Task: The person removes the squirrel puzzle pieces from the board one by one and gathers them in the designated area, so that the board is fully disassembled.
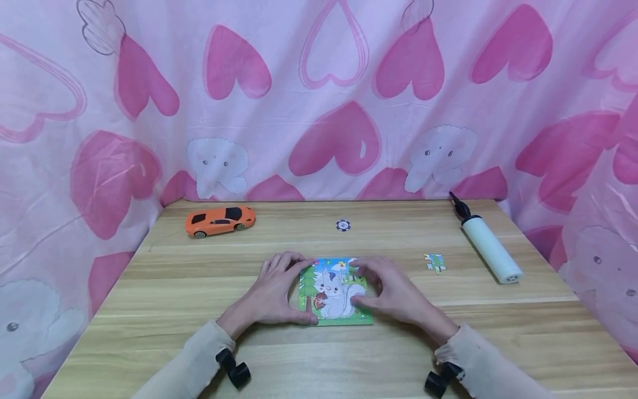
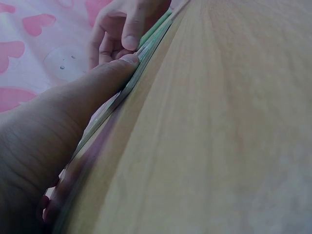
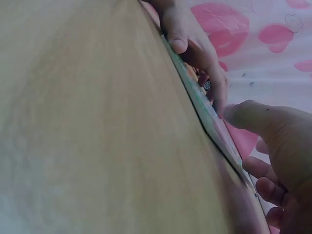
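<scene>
A square squirrel jigsaw puzzle [image 1: 335, 296] lies flat on the wooden table, in front of the person. My left hand [image 1: 274, 291] rests along its left side, the thumb on the lower left part and the index finger reaching the upper left corner. In the left wrist view the left thumb [image 2: 105, 80] lies straight on the puzzle's near edge. Over the right side, my right hand [image 1: 394, 291] has thumb and fingers bent loosely apart, fingertips overlapping the upper right part. The right wrist view shows the right thumb [image 3: 258, 117] close over the puzzle surface.
One loose jigsaw piece [image 1: 435, 263] lies to the right of the puzzle. Farther back are an orange toy car [image 1: 220, 221] at left, a blue-and-white round chip [image 1: 343, 225] in the middle and a white hand pump [image 1: 490, 248] at right. A pink heart-patterned curtain [image 1: 334, 138] hangs behind.
</scene>
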Tool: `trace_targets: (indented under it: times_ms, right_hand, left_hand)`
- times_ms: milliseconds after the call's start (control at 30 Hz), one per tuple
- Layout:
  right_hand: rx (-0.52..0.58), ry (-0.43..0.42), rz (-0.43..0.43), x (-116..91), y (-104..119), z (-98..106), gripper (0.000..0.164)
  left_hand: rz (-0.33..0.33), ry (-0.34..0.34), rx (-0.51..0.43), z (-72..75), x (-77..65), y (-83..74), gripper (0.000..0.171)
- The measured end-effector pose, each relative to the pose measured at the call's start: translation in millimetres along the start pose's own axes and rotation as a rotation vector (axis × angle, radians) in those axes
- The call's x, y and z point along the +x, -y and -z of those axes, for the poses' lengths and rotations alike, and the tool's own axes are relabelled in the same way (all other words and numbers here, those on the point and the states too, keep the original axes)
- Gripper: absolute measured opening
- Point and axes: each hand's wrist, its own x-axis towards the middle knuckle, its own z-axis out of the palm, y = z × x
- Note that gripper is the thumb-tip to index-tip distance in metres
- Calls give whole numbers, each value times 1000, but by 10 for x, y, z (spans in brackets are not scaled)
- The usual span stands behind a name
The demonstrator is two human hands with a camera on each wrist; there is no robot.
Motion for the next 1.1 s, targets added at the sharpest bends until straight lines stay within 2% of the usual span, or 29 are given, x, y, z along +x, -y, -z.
trace_targets:
  times_ms: [167, 333, 633, 767, 1100]
  right_hand:
    - [-77, 15, 27, -18, -8, -22, 68]
    - [-96, 39, 52, -10, -21, -33, 62]
    - [-60, 111, 49, 12, -37, -21, 53]
    - [-43, 115, 35, 16, -30, -22, 49]
    - [-9, 131, 5, 23, -7, 11, 51]
  left_hand:
    - [-4, -2, 6, -2, 2, 6, 127]
    - [-2, -1, 8, -1, 1, 9, 127]
    - [-1, -2, 8, -3, 5, 9, 127]
    - [0, -2, 2, -6, 3, 10, 127]
    - [6, -1, 10, -3, -2, 0, 126]
